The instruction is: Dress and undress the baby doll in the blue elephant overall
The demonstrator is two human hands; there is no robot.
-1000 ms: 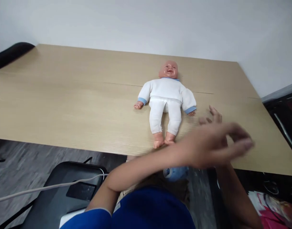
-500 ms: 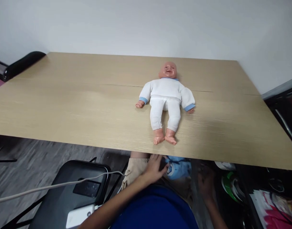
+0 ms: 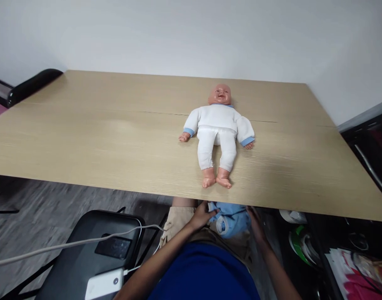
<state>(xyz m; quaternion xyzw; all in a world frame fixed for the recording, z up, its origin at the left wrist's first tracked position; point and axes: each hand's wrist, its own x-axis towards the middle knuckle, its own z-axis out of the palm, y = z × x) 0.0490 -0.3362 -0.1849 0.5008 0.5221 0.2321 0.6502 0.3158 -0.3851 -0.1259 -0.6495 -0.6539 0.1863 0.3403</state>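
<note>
A baby doll [image 3: 219,132] in a white top and white trousers lies face up on the wooden table [image 3: 100,137], its feet near the front edge. Below that edge, on my lap, rests a light blue garment [image 3: 230,219]. My left hand [image 3: 202,215] grips its left side. My right hand [image 3: 255,225] touches its right side; its fingers are partly hidden by the table edge and the cloth.
A black chair [image 3: 84,254] stands at my left with a white cable [image 3: 53,246] and a white power bank [image 3: 105,283] on it. A black chair back [image 3: 31,84] is at the far left. Coloured clutter [image 3: 359,266] lies at the lower right floor.
Both hands have dropped from above the table's front edge down to my lap and closed in on the blue garment from either side. The doll has not moved.
</note>
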